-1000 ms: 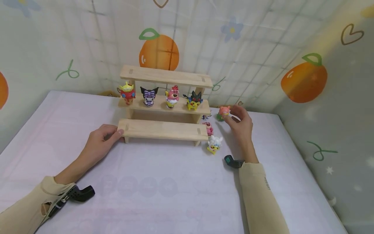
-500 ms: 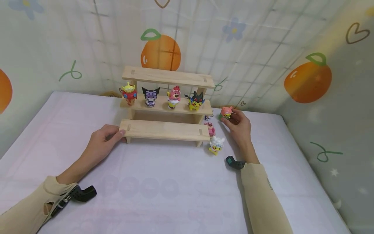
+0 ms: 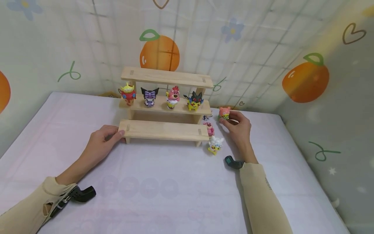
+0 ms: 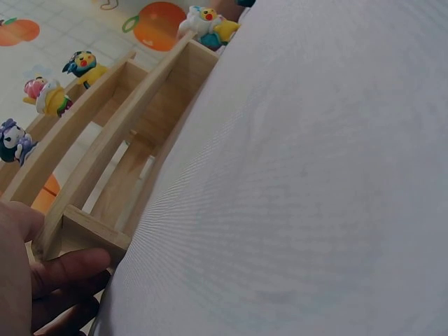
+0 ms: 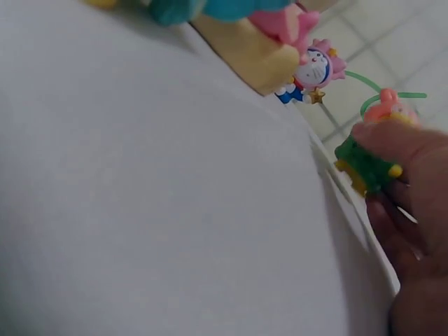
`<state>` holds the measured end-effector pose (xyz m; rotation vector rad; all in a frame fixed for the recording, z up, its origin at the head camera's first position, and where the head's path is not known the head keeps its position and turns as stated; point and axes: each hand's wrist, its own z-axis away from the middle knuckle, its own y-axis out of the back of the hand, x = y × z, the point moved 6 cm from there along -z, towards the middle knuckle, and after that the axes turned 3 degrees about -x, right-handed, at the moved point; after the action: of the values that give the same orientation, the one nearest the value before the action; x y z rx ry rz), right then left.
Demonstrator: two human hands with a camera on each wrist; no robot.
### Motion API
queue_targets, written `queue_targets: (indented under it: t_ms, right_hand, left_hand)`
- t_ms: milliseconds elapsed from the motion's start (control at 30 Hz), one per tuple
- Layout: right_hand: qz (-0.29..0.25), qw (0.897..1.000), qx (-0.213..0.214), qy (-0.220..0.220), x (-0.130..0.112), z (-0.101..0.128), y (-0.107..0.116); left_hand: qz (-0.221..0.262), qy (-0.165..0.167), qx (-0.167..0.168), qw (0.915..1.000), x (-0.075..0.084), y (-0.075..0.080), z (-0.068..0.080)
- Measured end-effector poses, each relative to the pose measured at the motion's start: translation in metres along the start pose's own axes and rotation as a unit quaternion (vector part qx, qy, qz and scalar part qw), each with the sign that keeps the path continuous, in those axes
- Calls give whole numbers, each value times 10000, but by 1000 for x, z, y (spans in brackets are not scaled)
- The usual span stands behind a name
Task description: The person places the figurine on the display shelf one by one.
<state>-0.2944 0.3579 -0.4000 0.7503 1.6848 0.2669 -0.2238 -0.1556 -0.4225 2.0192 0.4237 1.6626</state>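
A three-step wooden display stand (image 3: 163,130) stands at the back of the table. My left hand (image 3: 118,135) grips the left end of its lowest step, thumb on top; the left wrist view shows the hand's (image 4: 63,269) fingers under the step's end (image 4: 84,227). To the right of the stand, my right hand (image 3: 230,118) pinches a small pink figure with a green base (image 3: 224,112). In the right wrist view this figure (image 5: 360,164) sits between the thumb and fingers of the hand (image 5: 399,175), at the cloth.
The middle step carries an alien figure (image 3: 127,93), a black and purple one (image 3: 149,96), a pink bear (image 3: 172,97) and a yellow and black one (image 3: 194,100). On the white cloth by the stand's right end lie a pink figure (image 3: 209,128), a white-haired yellow one (image 3: 215,144) and a tiny blue one (image 3: 207,117).
The right hand's fingers have come down and closed round the pink and green figure. The left hand has stayed on the stand's lowest step.
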Motion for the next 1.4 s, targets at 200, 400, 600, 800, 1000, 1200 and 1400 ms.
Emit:
queue_targets:
  t_ms: [200,400,600,800,1000,1200,1400]
  right_hand:
    - [-514,9985,166,106,-5,3,1]
    - [-750,9964,336,213,-18,8,5]
    - [-763,9960,422,181,-23,12,8]
    - [-555,9981,278,69,-21,22,12]
    - [-657,9977,118,94,-48,46,25]
    - [-864,9950,229,438,-56,61,36]
    - [-757,9944,134,728,-78,77,32]
  left_hand:
    - [-33,-16,-3,10000,0,0,1]
    - [-6,-9,19,10000,1,-1,1]
    - [29,-89,82,9999,2,-1,0]
    - [19,-141,108,9998,0,-1,0]
    - [4,-106,85,9999,1,0,1]
    - [-33,-99,56,9999,1,-1,0]
    - [-33,-96,42,9999,2,-1,0]
